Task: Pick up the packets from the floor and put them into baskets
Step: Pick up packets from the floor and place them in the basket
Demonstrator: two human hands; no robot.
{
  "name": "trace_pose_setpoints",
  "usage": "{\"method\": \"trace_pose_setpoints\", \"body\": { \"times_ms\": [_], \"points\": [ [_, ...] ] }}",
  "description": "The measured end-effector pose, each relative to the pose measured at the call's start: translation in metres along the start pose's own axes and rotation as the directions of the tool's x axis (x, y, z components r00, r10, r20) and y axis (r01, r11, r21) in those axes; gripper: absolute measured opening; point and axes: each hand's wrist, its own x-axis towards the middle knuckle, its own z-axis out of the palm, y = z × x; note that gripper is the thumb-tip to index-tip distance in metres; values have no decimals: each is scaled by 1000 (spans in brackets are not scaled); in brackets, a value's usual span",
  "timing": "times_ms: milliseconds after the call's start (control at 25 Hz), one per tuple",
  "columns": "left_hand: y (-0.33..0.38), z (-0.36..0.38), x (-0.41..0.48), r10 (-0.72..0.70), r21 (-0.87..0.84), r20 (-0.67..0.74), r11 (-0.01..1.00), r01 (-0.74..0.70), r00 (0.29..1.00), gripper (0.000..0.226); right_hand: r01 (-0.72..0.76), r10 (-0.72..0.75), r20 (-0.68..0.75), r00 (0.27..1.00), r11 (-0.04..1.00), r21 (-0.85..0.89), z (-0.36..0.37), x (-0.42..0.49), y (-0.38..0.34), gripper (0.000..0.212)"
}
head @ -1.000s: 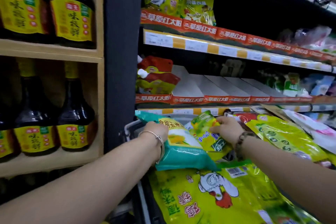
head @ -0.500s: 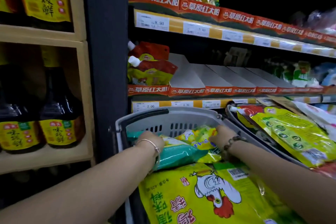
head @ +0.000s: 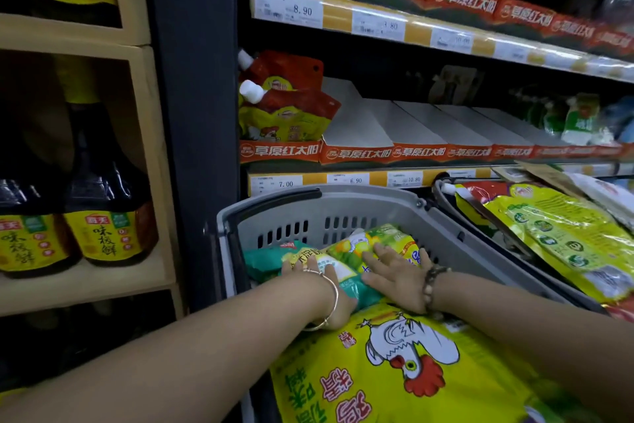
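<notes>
The teal packet (head: 271, 259) and the yellow-green packet (head: 384, 242) now lie inside the grey basket (head: 360, 192), near its far wall and side by side, so I judge this is the end of the placing step. The right hand (head: 394, 275) rests flat on the yellow-green packet with its fingers spread and released. The left hand (head: 324, 285) lies on the teal packet, but its wrist bends down and I cannot tell if the fingers grasp the packet or only press it. A big yellow rooster packet (head: 394, 381) fills the near part of the basket, under both forearms. To the right, a second basket (head: 446, 187) holds more yellow-green packets (head: 566, 234). The next move, I think, calls for letting go, lifting both hands straight out without dragging the packets, and reaching down for more. One second ago both packets were held above the rim. Half a second ago they were just entering. Now they sit lower, and the right hand has opened.
</notes>
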Motion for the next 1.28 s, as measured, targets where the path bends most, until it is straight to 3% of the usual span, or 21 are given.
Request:
{"method": "trace_pose_setpoints", "body": {
  "times_ms": [280, 360, 480, 600, 720, 840, 1000, 1160, 1280],
  "points": [
    [-1, -9, -5, 36, 17, 102, 999, -38, 994, 66, -22, 23, 15, 1000, 999, -30, -1, 7, -5, 68],
    [-2, -18, -13, 67, 48, 67, 996, -70, 996, 64, -30, 29, 17, 999, 995, 96, -14, 4, -4, 71],
    [-16, -32, -28, 154, -73, -175, 983, -169, 972, 54, -4, 74, -160, 984, 918, 396, -41, -6, -12, 67],
    [-51, -40, -56, 87, -249, -522, 936, -249, 848, 47, 112, 49, -393, 918, 920, 376, -65, -15, -35, 51],
    [-107, -28, -97, -48, -401, -683, 859, -318, 729, 46, 221, -33, -499, 866, 920, 323, -86, -26, -80, 46],
    [-171, 3, -138, -160, -406, -742, 880, -247, 651, 48, 372, -189, -589, 785, 905, 206, -98, -36, -141, 44],
    [-245, 53, -199, -287, -452, -722, 884, -116, 630, 52, 516, -398, -560, 726, 854, 63, -97, -53, -238, 49],
    [-303, 121, -262, -308, -394, -736, 919, -12, 603, 51, 650, -484, -553, 679, 746, 145, -64, -73, -347, 36],
    [-330, 179, -302, -408, -454, -697, 888, 77, 589, 53, 724, -600, -468, 649, 677, 135, -20, -87, -425, 38]
  ]
}}
